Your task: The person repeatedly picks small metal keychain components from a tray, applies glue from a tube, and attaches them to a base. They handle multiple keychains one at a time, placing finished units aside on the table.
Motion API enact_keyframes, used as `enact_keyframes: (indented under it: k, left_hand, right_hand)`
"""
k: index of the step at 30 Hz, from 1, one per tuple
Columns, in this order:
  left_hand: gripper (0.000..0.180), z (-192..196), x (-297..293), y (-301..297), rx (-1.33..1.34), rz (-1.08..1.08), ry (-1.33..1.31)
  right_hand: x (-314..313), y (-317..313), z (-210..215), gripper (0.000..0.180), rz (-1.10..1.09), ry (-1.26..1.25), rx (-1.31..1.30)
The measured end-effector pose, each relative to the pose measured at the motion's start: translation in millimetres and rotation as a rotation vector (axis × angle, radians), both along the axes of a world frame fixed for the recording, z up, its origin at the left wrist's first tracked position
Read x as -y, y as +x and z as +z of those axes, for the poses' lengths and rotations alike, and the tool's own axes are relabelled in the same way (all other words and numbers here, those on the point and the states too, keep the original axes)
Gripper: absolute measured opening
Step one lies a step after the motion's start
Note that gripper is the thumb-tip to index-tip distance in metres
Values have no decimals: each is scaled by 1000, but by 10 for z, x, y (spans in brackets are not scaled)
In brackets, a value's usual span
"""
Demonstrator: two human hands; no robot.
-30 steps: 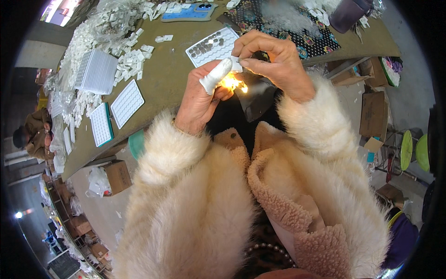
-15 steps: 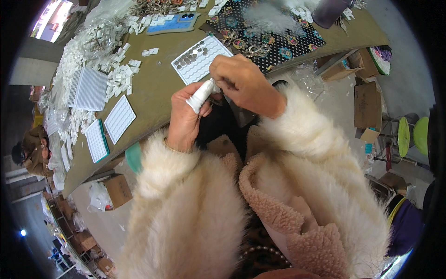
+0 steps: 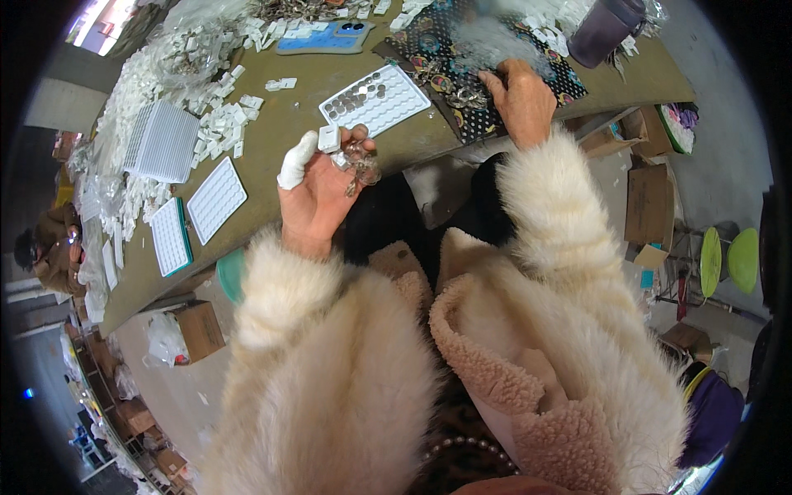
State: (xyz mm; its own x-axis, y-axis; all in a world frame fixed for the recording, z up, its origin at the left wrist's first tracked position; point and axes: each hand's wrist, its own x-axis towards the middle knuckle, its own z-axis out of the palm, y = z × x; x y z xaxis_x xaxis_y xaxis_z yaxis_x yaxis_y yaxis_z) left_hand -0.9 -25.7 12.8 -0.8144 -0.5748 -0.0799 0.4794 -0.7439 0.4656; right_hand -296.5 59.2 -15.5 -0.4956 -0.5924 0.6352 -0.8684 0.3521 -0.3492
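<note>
My left hand (image 3: 318, 186), its thumb wrapped in white tape, is held palm up at the table's near edge. It grips a small white block and a cluster of little metal pieces (image 3: 356, 161). My right hand (image 3: 520, 97) has reached out to the dark patterned mat (image 3: 462, 58), fingers curled down onto a heap of small metal ornaments there; whether it holds any I cannot tell. A white tray (image 3: 375, 99) with rows of round pockets, some filled with silver discs, lies between both hands. Cream fur sleeves cover both forearms.
Stacks and loose piles of small white trays (image 3: 165, 140) crowd the table's left side. A blue phone-like case (image 3: 318, 37) lies at the far edge, a dark purple cup (image 3: 602, 29) at the far right. Cardboard boxes (image 3: 652, 202) and green stools (image 3: 730, 260) stand on the floor.
My hands, together over a small flame a second ago, have separated. The right hand went out to the patterned mat; the left hand turned palm up with the metal pieces.
</note>
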Motion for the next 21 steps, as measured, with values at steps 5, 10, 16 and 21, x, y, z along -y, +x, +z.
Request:
enact_keyframes:
  k: [5,10,16,21]
  left_hand:
    - [51,90,89,57,29,-35,-56]
    - [31,125,314,176,330,62,-196]
    - [25,210,1352,180,1173,495,-1133]
    - [44,-1,1991,-18,1779,370,-1822]
  right_hand:
    - [61,-8,-150,19,170,-55,122]
    - [124,-6,-208,17,299,-121,170]
    - [177,-26,-285,18,350,-137,164]
    - [170,-52,-313,17,379,-176,165]
